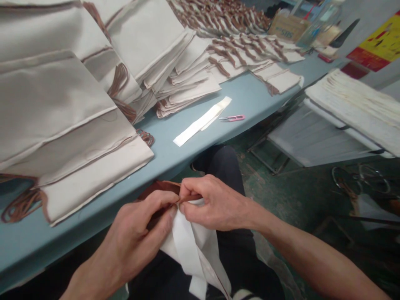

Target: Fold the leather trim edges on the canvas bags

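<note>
Over my lap, my left hand [134, 227] and my right hand [215, 204] meet, thumbs and fingers pinched together. Both grip the brown-edged top of a white fabric piece [210, 239], which hangs down between my legs. A white ribbon strip [186, 237] dangles from just below the pinch point. The exact spot between my fingertips is partly hidden. On the table beyond lie more white strips [201, 123], and pink-handled thread snips [234, 118] rest beside them, apart from my hands.
Stacked off-white fabric pieces with brown cords [62, 116] cover the left of the blue-green table [256, 100]. Rows of brown-trimmed pieces [231, 54] lie farther back. A cardboard box [287, 28] stands at the far end. To the right, a rack holds piled white cloth [359, 108].
</note>
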A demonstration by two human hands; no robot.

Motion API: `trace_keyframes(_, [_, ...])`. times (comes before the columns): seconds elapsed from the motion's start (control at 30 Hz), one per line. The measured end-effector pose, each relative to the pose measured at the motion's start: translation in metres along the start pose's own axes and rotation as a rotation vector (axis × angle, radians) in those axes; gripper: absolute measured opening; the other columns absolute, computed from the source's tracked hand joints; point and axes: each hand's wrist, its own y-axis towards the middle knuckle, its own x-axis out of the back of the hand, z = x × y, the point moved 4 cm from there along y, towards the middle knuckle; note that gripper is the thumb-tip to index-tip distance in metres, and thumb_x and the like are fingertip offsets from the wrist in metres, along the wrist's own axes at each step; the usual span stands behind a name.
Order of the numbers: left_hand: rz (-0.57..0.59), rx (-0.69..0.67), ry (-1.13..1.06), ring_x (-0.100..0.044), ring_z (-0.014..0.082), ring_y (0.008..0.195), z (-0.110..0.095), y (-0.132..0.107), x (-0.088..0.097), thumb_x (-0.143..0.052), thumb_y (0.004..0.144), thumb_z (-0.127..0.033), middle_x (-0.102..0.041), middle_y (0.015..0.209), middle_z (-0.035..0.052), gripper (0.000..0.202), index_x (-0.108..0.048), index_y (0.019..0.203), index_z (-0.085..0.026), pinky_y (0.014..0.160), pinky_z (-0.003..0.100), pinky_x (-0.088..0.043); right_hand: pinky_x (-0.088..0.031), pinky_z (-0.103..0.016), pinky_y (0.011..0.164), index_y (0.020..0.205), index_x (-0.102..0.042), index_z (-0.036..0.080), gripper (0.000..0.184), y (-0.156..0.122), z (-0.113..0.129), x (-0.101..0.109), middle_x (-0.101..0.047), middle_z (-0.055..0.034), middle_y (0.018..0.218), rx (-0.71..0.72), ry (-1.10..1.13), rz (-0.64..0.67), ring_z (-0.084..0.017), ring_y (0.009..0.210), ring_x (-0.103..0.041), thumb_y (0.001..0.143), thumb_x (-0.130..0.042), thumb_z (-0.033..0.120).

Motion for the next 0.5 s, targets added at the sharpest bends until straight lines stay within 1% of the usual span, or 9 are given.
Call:
trace_keyframes(0.07, [-0.027,-0.079,0.042,-0.075,0.0117,0.071,-0.003,-0.002,0.000,-0.058,0.105,-0.016,-0.080,0.092,-0.0037,0.019,-0.066,0.117,-0.027,0.067,0.019,-0.052,-0.034,-0.023,0.059,0.073,-0.057,0.020,0.011,0.000,-0.004,-0.004,-0.055,0.0068,0.065,-0.025,0.114,0.007,-0.010,0.062,-0.048,0.080,-0.064,0.017])
trace_keyframes(0.13, [-0.049,-0.180,0.079,-0.076,0.0126,0.073,-0.006,-0.005,0.000,-0.055,0.107,-0.013,-0.079,0.093,-0.0021,0.021,-0.064,0.121,-0.026,0.071,0.020,-0.054,-0.034,-0.021,0.055,0.073,-0.057,0.020,0.009,0.000,-0.009,-0.010,-0.055,0.0068,0.066,-0.053,0.268,0.039,-0.009,0.061,-0.046,0.078,-0.064,0.020])
trace_keyframes(0.2, [-0.045,-0.260,0.088,-0.076,0.0136,0.073,-0.006,-0.007,0.000,-0.051,0.109,-0.010,-0.078,0.090,-0.0008,0.023,-0.063,0.124,-0.023,0.072,0.022,-0.056,-0.033,-0.019,0.052,0.075,-0.058,0.019,0.008,-0.001,-0.012,-0.015,-0.054,0.0069,0.066,-0.079,0.422,0.076,-0.008,0.059,-0.043,0.078,-0.065,0.022])
trace_keyframes(0.3, [-0.022,-0.301,0.074,-0.072,0.0141,0.064,-0.003,-0.012,0.000,-0.048,0.109,-0.008,-0.074,0.080,-0.0011,0.025,-0.063,0.124,-0.021,0.064,0.023,-0.055,-0.030,-0.018,0.049,0.076,-0.058,0.019,0.013,-0.002,-0.014,-0.021,-0.051,0.0077,0.064,-0.122,0.593,0.149,-0.007,0.056,-0.039,0.077,-0.069,0.026])
trace_keyframes(0.33, [-0.017,-0.317,0.080,-0.071,0.0148,0.064,-0.002,-0.014,-0.001,-0.048,0.109,-0.008,-0.074,0.080,-0.0006,0.026,-0.063,0.126,-0.020,0.063,0.024,-0.054,-0.029,-0.018,0.049,0.076,-0.058,0.019,0.015,-0.003,-0.014,-0.022,-0.051,0.0076,0.063,-0.138,0.634,0.181,-0.006,0.055,-0.038,0.076,-0.070,0.028])
trace_keyframes(0.37, [-0.017,-0.337,0.095,-0.073,0.0159,0.067,-0.001,-0.017,-0.001,-0.048,0.109,-0.008,-0.075,0.082,0.0006,0.028,-0.063,0.129,-0.020,0.064,0.025,-0.055,-0.029,-0.018,0.048,0.077,-0.059,0.019,0.018,-0.004,-0.014,-0.023,-0.052,0.0073,0.063,-0.156,0.669,0.210,-0.007,0.055,-0.039,0.075,-0.071,0.031])
trace_keyframes(0.43, [-0.024,-0.375,0.150,-0.078,0.0189,0.078,0.000,-0.021,-0.005,-0.047,0.110,-0.009,-0.078,0.090,0.0045,0.031,-0.061,0.136,-0.018,0.070,0.027,-0.059,-0.029,-0.018,0.045,0.079,-0.061,0.018,0.022,-0.005,-0.017,-0.025,-0.053,0.0064,0.062,-0.190,0.717,0.240,-0.007,0.053,-0.040,0.074,-0.072,0.037])
trace_keyframes(0.5, [-0.081,-0.394,0.230,-0.080,0.0205,0.083,0.000,-0.023,-0.007,-0.045,0.112,-0.011,-0.079,0.093,0.0060,0.031,-0.060,0.138,-0.017,0.074,0.028,-0.061,-0.028,-0.019,0.043,0.080,-0.064,0.018,0.025,-0.005,-0.021,-0.027,-0.051,0.0064,0.061,-0.222,0.739,0.239,-0.008,0.051,-0.038,0.075,-0.072,0.042])
